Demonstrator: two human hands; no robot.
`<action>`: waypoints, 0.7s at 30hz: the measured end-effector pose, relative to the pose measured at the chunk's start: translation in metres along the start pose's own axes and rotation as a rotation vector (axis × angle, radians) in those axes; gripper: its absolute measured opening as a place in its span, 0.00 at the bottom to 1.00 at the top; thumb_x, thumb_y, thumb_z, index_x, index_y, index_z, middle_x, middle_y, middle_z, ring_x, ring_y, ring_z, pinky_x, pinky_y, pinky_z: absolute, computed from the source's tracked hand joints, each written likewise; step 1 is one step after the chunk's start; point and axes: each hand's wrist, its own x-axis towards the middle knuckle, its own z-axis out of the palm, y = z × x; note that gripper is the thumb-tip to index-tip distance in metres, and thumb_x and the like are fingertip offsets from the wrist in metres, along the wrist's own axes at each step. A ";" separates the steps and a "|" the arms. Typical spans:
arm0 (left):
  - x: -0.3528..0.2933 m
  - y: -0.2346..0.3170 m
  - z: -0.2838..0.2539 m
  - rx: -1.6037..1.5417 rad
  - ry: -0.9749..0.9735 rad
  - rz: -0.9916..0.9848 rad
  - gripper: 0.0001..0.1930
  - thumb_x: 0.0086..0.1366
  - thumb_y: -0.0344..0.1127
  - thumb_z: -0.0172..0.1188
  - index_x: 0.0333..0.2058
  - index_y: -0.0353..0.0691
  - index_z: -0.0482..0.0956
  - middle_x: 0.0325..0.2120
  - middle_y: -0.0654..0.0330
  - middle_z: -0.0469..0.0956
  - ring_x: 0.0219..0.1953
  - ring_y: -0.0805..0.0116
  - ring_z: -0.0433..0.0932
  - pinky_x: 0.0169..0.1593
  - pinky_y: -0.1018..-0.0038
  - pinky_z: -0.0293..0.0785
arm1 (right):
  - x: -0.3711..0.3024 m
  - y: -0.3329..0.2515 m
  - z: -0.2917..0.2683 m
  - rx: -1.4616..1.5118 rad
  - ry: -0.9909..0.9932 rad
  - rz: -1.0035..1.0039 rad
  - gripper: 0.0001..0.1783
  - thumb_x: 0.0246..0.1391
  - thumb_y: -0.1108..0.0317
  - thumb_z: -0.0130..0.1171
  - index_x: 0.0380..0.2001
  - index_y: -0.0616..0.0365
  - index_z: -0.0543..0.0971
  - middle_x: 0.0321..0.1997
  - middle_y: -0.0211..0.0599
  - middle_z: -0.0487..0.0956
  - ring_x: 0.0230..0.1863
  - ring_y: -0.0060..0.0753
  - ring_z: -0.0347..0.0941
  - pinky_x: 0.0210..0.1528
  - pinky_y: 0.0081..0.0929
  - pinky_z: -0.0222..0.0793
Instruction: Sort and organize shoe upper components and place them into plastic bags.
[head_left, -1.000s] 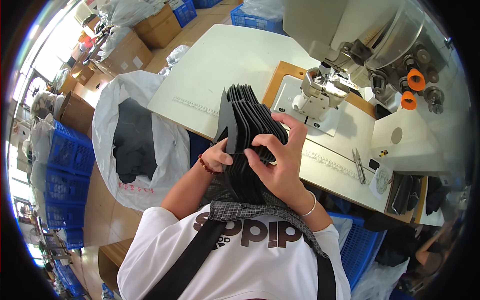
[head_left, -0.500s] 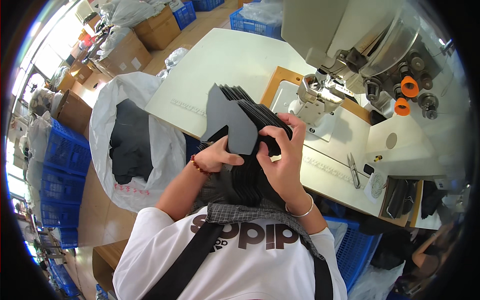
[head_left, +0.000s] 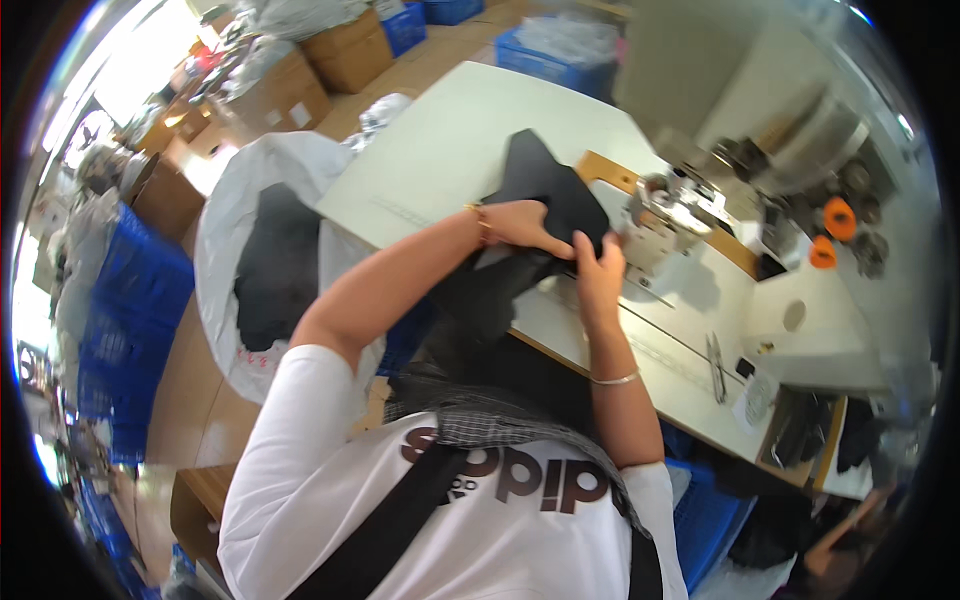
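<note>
A stack of black fabric pieces [head_left: 540, 185] lies on the white sewing table [head_left: 450, 130], just left of the sewing machine [head_left: 680, 215]. My left hand [head_left: 520, 225] rests on top of the stack and grips it. My right hand [head_left: 598, 268] holds its near right edge, fingers curled onto the cloth. More black fabric [head_left: 480, 295] hangs from the stack over the table's front edge toward my lap.
A large white sack [head_left: 225, 250] with black pieces inside stands on the floor at the left. Blue crates [head_left: 130, 320] are stacked further left, cardboard boxes [head_left: 350, 50] at the back. Scissors [head_left: 715, 360] lie on the table at the right. Orange thread spools [head_left: 838, 218] sit on the machine.
The stack of black pieces has gone from held up in front of me down onto the table beside the machine. Both arms have stretched forward with it.
</note>
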 end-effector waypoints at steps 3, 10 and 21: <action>0.001 -0.004 0.011 0.392 0.312 0.162 0.43 0.45 0.72 0.63 0.22 0.23 0.80 0.21 0.39 0.79 0.28 0.43 0.81 0.35 0.59 0.77 | 0.004 0.010 -0.010 -0.167 -0.086 0.151 0.28 0.57 0.61 0.62 0.52 0.74 0.70 0.49 0.50 0.74 0.52 0.38 0.68 0.59 0.33 0.61; -0.113 -0.008 0.032 0.089 1.112 0.439 0.12 0.54 0.39 0.69 0.33 0.37 0.82 0.29 0.54 0.81 0.33 0.55 0.81 0.38 0.67 0.77 | -0.005 0.003 -0.008 0.152 -0.031 0.092 0.20 0.62 0.64 0.58 0.52 0.66 0.72 0.50 0.36 0.77 0.48 0.25 0.71 0.53 0.22 0.65; -0.271 -0.371 0.036 0.233 1.043 -0.728 0.10 0.55 0.34 0.65 0.37 0.42 0.85 0.32 0.51 0.82 0.38 0.52 0.81 0.43 0.61 0.78 | -0.011 -0.021 -0.003 0.122 -0.014 0.186 0.21 0.64 0.64 0.56 0.56 0.64 0.73 0.54 0.35 0.76 0.54 0.25 0.69 0.61 0.24 0.58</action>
